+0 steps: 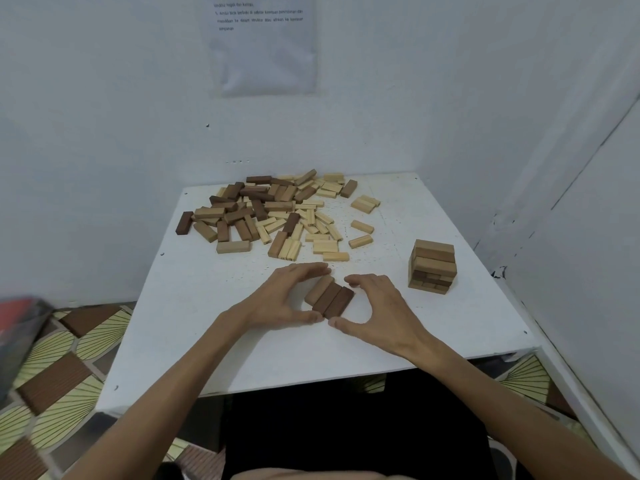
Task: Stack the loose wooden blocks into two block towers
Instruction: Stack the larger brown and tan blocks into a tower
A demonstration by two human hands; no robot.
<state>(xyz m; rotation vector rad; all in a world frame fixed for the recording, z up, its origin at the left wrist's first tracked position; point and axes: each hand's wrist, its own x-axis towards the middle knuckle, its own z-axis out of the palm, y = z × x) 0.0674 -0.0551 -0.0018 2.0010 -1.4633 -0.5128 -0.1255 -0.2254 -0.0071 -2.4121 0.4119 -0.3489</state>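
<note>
Three brown wooden blocks (pixel 329 296) lie side by side as one flat row in the middle of the white table (pixel 214 355). My left hand (pixel 280 299) cups the row from the left, fingers at its far end and thumb at its near end. From the right, my right hand (pixel 377 310) frames it the same way. Both hands press against the row's ends. A short block tower (pixel 433 266), several layers high, stands at the right. A big pile of loose light and dark blocks (pixel 273 213) covers the far part of the table.
White walls close in behind and on the right, near the tower. A printed sheet (pixel 263 39) hangs on the back wall. The patterned floor (pixel 59 386) shows left of the table. A dark red object (pixel 20 323) sits blurred at the left edge.
</note>
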